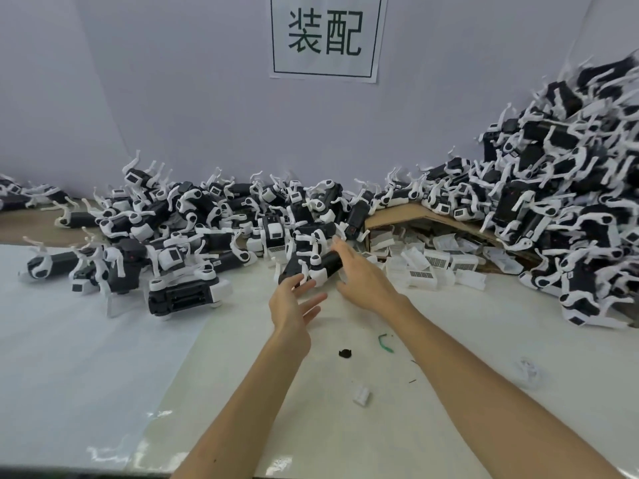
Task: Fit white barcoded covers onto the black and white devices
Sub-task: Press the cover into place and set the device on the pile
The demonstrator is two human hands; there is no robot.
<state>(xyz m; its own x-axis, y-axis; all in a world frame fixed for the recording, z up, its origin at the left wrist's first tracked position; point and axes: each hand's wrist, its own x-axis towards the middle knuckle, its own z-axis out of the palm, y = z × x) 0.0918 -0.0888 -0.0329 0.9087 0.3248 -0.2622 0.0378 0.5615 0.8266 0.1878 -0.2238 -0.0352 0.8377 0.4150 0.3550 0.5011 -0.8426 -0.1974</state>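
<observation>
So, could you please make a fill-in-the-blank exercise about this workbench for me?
1. The barcoded covers spill from a ____ box.
2. The device that the left hand and right hand reach for is black and ____.
3. The green scrap lies to the ____ of the small black part.
Missing: cardboard; white; right.

Devices [193, 223] heap along the wall [173, 98]; covers [435, 262] spill from a box [415, 212] right of the hands [328, 285].

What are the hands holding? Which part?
Nothing is gripped. The left hand and right hand are open, fingers straight, at either end of one device.
</observation>
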